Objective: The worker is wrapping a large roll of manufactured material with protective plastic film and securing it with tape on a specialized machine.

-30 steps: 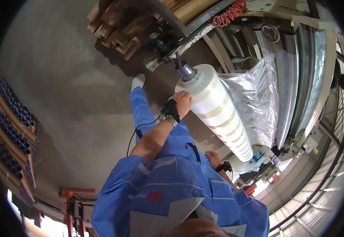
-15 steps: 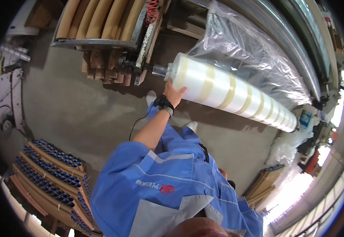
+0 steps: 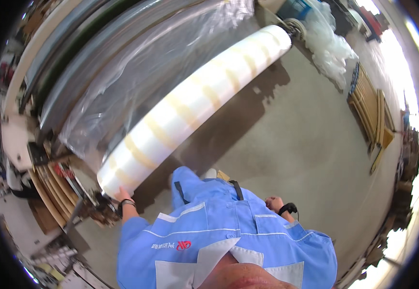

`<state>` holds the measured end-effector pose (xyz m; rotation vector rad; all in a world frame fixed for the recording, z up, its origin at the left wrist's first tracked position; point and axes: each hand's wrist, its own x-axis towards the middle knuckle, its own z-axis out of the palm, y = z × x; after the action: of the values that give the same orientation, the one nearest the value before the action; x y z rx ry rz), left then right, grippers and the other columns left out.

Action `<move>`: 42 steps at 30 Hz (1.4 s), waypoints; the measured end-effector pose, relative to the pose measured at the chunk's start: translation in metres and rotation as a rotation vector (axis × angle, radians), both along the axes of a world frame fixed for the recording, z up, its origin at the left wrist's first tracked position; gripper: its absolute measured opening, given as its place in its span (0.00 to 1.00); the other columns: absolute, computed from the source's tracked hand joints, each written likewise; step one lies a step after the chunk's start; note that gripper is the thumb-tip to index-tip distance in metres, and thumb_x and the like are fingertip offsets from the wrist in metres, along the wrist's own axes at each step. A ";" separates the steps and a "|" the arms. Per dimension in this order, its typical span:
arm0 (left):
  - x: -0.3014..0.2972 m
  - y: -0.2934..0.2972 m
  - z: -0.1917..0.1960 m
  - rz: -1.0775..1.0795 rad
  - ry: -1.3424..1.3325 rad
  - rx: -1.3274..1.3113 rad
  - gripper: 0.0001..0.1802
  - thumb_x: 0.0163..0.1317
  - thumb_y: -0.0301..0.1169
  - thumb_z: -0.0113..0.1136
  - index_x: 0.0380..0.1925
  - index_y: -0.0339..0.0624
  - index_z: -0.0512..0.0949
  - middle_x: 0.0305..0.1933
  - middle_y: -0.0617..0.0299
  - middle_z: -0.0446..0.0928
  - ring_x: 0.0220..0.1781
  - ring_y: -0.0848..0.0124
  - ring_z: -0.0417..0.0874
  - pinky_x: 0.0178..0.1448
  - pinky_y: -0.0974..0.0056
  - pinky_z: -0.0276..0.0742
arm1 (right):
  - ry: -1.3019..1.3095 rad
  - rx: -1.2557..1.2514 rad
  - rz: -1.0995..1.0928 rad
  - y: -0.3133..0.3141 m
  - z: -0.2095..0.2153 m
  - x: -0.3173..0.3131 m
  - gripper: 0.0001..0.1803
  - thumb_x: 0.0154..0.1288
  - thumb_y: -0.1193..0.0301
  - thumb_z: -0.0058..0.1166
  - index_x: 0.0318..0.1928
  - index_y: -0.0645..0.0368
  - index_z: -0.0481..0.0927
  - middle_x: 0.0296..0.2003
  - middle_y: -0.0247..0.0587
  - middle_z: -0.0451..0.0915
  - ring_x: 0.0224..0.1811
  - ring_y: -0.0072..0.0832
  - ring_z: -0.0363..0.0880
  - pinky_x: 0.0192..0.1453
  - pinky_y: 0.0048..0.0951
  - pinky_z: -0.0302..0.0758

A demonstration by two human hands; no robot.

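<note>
A long white plastic film roll [image 3: 168, 113] with pale yellow bands stretches from the left front to the far right, held up above the floor. My left hand [image 3: 124, 193] lies with outstretched fingers against the near left end of this roll. A dark band circles that wrist. My right hand [image 3: 274, 203] hangs at my right side, apart from the roll, its fingers curled in and nothing showing in them. Around the right wrist is a black strap with a small device. Behind the roll, clear plastic film [image 3: 137, 72] spreads in a wrinkled sheet.
Large machine rollers [image 3: 82, 91] curve along the far left. Brown cardboard tubes [image 3: 55, 192] stand in a rack beyond my left hand. Crumpled clear plastic [image 3: 327, 48] lies past the roll's far end. More brown tubes [image 3: 374, 113] are stacked on the right.
My view has swung right, so the roll now slants from lower left to upper right. My left hand still touches its left end. My right hand has come plainly into view.
</note>
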<state>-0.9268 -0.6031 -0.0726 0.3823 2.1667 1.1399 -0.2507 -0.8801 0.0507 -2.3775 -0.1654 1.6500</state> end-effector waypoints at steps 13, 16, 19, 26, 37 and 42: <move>0.606 0.292 0.072 -1.503 1.067 -0.139 0.45 0.55 0.48 0.61 0.70 0.53 0.53 0.74 0.41 0.46 0.74 0.41 0.45 0.70 0.34 0.43 | 0.075 0.326 -0.586 0.163 -0.053 0.222 0.11 0.65 0.69 0.51 0.41 0.64 0.78 0.28 0.38 0.79 0.29 0.23 0.77 0.31 0.24 0.74; 0.757 0.359 0.089 -1.735 1.005 -0.002 0.44 0.55 0.48 0.62 0.70 0.54 0.53 0.74 0.43 0.45 0.75 0.41 0.43 0.70 0.32 0.42 | 0.077 0.234 -0.690 0.152 -0.043 0.261 0.10 0.64 0.70 0.51 0.40 0.64 0.78 0.27 0.38 0.79 0.28 0.23 0.77 0.31 0.24 0.74; 0.855 0.408 0.077 -1.913 0.994 0.106 0.44 0.54 0.45 0.64 0.70 0.55 0.54 0.75 0.45 0.42 0.75 0.41 0.42 0.71 0.33 0.42 | -0.152 0.141 -0.561 0.149 -0.006 0.266 0.10 0.64 0.71 0.50 0.38 0.65 0.80 0.29 0.39 0.80 0.29 0.26 0.77 0.33 0.26 0.75; 1.045 0.472 0.076 -1.967 1.140 0.073 0.44 0.55 0.44 0.64 0.70 0.56 0.54 0.75 0.48 0.41 0.76 0.44 0.41 0.72 0.37 0.45 | -0.139 0.056 -0.172 0.114 -0.043 0.365 0.12 0.64 0.70 0.53 0.40 0.67 0.80 0.31 0.40 0.81 0.32 0.26 0.78 0.37 0.28 0.75; 1.168 0.518 0.091 -1.814 1.237 -0.082 0.34 0.55 0.30 0.61 0.64 0.54 0.64 0.70 0.53 0.57 0.52 0.48 0.71 0.55 0.52 0.73 | 0.091 0.092 -0.685 0.190 -0.115 0.680 0.11 0.64 0.71 0.54 0.42 0.68 0.80 0.33 0.41 0.82 0.34 0.25 0.78 0.40 0.27 0.75; 1.205 0.540 0.099 -1.949 1.244 -0.181 0.17 0.61 0.30 0.52 0.51 0.49 0.74 0.60 0.57 0.69 0.44 0.54 0.75 0.51 0.52 0.75 | 0.189 -0.136 -0.719 0.173 -0.108 0.749 0.12 0.65 0.71 0.54 0.42 0.67 0.80 0.34 0.39 0.82 0.36 0.26 0.78 0.42 0.25 0.75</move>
<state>0.2779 -0.0627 0.0267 2.6661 1.2324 -0.6255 0.4981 -0.7071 -0.0574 -1.9820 0.7629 1.5190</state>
